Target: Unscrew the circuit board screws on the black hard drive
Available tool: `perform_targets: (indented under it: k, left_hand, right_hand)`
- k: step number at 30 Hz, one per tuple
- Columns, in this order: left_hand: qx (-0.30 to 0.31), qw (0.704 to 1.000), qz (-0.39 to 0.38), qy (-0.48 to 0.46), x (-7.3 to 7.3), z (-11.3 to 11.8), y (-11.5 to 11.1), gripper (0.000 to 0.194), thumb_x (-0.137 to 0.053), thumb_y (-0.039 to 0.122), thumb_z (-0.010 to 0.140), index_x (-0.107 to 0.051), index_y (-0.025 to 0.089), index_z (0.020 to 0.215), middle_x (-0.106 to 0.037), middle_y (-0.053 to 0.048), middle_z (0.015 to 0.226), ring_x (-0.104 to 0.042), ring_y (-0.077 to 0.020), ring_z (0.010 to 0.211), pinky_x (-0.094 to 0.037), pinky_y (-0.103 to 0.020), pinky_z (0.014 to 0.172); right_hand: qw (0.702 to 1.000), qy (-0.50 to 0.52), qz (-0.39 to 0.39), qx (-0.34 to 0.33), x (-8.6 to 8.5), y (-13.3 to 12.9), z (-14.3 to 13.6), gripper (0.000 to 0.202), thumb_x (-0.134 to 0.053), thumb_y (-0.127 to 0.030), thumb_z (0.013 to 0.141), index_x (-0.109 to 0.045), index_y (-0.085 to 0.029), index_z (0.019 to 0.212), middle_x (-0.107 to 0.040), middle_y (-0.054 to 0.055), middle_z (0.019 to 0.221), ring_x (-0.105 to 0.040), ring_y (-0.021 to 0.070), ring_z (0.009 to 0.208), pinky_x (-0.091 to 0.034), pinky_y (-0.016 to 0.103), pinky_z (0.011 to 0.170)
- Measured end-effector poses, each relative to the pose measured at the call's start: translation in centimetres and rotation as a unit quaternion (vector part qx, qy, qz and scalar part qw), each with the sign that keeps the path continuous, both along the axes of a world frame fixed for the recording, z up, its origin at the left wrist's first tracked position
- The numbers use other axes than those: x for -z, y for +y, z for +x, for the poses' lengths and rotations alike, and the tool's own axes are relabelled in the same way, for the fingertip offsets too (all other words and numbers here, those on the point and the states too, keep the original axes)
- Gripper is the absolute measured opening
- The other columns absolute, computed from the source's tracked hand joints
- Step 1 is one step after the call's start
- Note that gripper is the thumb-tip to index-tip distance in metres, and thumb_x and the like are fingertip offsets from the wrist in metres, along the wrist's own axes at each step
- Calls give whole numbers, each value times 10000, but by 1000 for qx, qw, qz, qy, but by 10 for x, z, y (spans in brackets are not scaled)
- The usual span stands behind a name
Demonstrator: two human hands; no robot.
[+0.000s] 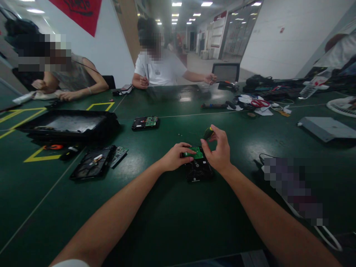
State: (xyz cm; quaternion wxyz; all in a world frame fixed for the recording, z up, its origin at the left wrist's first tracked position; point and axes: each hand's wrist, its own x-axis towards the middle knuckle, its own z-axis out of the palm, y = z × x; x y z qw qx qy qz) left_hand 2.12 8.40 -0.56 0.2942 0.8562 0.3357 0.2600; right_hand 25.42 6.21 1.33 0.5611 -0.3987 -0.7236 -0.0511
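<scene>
Right grip [218, 152] round screwdriver [207, 133]; left [175, 158] on drive [199, 172]

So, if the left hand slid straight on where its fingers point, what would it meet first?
Likely the right hand, just across the green circuit board, though exact depth is unclear.

The person is working in what is appearing to be a shared electronics workshop inside an office-like building. A broad green table [167, 226] is stretching beneath both hands, with yellow tape [44, 158] marking zones to their left. The right hand [218, 150] is holding a screwdriver [208, 133] over a hard drive [198, 172], and an opened drive casing [91, 167] is lying left of the left hand [179, 155]. Beyond them, co-workers [160, 72] are occupying the far side, while ceiling lights [206, 4] are shining near glass doors [236, 35].
</scene>
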Motion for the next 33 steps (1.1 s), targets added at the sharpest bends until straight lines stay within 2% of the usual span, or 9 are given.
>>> perform_targets:
  k: [4,11,16,20,22,27,33]
  left_hand:
    - [-1,1000,1,1,0,0,0,291,-757,323,940,-768,317,1230,-592,-90,1429,-562,-292,1334,-430,-534,1163]
    - [-1,1000,7,7,1,0,1,293,-756,332,940,-767,310,1233,-588,-89,1435,-565,-289,1331,-433,-520,1162]
    - [0,1000,3,4,4,0,2,292,-759,337,936,-768,313,1227,-589,-87,1432,-562,-291,1332,-431,-529,1163]
    - [-7,1000,-4,8,2,0,1,287,-758,338,936,-771,317,1222,-590,-86,1436,-564,-295,1330,-438,-537,1158]
    - [-9,1000,-4,9,0,1,0,285,-755,335,939,-770,317,1224,-592,-88,1434,-567,-296,1326,-441,-539,1155]
    - [-3,1000,3,0,-1,0,-1,274,-751,316,944,-773,314,1217,-599,-87,1424,-569,-287,1323,-437,-526,1161]
    - [-5,1000,3,5,-1,0,-2,286,-749,317,947,-767,312,1232,-596,-90,1432,-561,-291,1335,-430,-529,1164]
  right_hand:
    - [1000,-9,-15,-7,-1,-2,-1,663,-571,-244,995,-310,-334,1597,-593,120,1344,-667,265,1048,-658,496,872]
    - [1000,2,-12,12,0,-2,-2,712,-667,-294,958,-329,-331,1585,-592,112,1304,-667,256,994,-668,464,801]
    - [1000,10,-17,5,2,0,-2,686,-617,-284,980,-312,-315,1593,-582,130,1362,-675,251,976,-652,490,865]
    - [1000,15,-12,21,1,-1,-2,681,-664,-317,960,-350,-332,1564,-587,108,1300,-648,222,873,-656,463,782]
    - [1000,13,-12,13,-1,-2,-1,692,-676,-310,952,-356,-335,1565,-577,105,1296,-645,224,890,-655,452,767]
    - [1000,-9,-20,-10,-3,-3,-1,700,-582,-235,988,-291,-332,1618,-568,115,1316,-652,241,990,-647,470,875]
    - [1000,-12,-2,10,-3,-2,-1,717,-651,-263,963,-330,-355,1597,-568,106,1320,-637,261,1052,-661,452,819]
